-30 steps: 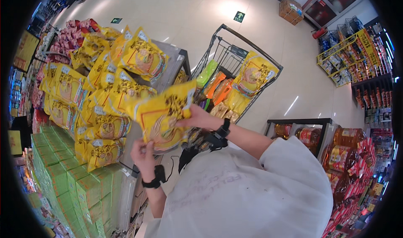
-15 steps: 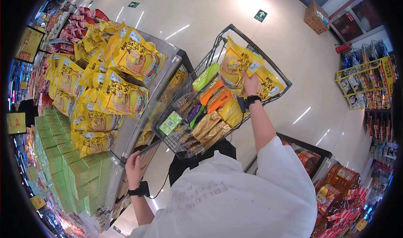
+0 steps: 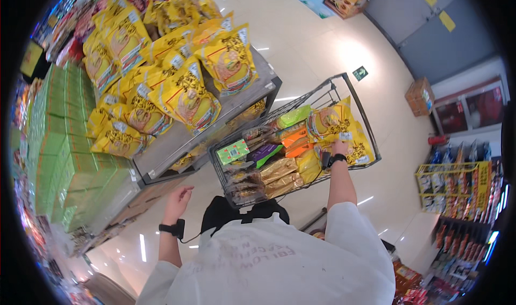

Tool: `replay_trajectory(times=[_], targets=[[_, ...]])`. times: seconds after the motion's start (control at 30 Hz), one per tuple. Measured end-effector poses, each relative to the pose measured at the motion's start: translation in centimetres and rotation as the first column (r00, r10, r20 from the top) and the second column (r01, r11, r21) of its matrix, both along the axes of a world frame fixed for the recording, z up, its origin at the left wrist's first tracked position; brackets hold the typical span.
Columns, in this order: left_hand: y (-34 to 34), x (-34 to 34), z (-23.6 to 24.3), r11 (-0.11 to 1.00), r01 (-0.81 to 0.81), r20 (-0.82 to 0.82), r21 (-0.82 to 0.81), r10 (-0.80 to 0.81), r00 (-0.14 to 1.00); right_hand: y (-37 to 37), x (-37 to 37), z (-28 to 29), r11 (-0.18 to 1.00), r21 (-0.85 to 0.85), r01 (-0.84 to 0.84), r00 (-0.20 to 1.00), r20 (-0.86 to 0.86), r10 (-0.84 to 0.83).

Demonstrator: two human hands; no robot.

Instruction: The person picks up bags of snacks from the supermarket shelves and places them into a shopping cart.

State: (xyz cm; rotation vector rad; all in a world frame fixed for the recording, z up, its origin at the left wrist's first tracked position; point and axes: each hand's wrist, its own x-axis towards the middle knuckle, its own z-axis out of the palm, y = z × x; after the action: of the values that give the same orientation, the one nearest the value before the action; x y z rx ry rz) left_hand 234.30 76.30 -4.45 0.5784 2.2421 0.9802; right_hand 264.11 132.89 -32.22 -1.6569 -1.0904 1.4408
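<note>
My right hand reaches into a wire shopping cart and grips the lower edge of a yellow snack bag lying at the cart's far end on other yellow bags. The cart also holds green, orange, purple and gold packets. My left hand hangs free with its fingers apart, holding nothing. It is just in front of a grey display table piled with several more yellow snack bags. Both wrists carry black bands.
Stacked green boxes stand left of the table. A cardboard box sits on the pale floor beyond the cart. Shelves of packaged goods line the right side. A black bag hangs at my chest.
My right hand has carried the yellow bags from the table over into the cart and lowered them to its far end. My left hand has let go and dropped to my side.
</note>
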Motion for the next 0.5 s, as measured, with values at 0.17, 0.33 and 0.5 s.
replay_trajectory(times=[0.17, 0.33, 0.5], targets=[[-0.2, -3.5, -2.5, 0.997, 0.014, -0.021, 0.079, -0.013, 1.000, -5.3, 3.4, 6.5, 0.430, 0.322, -0.843, 0.392, 0.916, 0.082], [1.1, -8.0, -6.0, 0.982, 0.036, -0.042, 0.187, -0.029, 0.999, -15.8, 7.6, 10.3, 0.901, -0.352, -0.254, 0.917, 0.208, 0.340], [3.6, -11.9, -7.2, 0.967, 0.104, 0.017, 0.233, -0.111, 0.994, -25.4, 14.4, 10.6, 0.706, -0.671, -0.227, 0.869, 0.188, 0.458]])
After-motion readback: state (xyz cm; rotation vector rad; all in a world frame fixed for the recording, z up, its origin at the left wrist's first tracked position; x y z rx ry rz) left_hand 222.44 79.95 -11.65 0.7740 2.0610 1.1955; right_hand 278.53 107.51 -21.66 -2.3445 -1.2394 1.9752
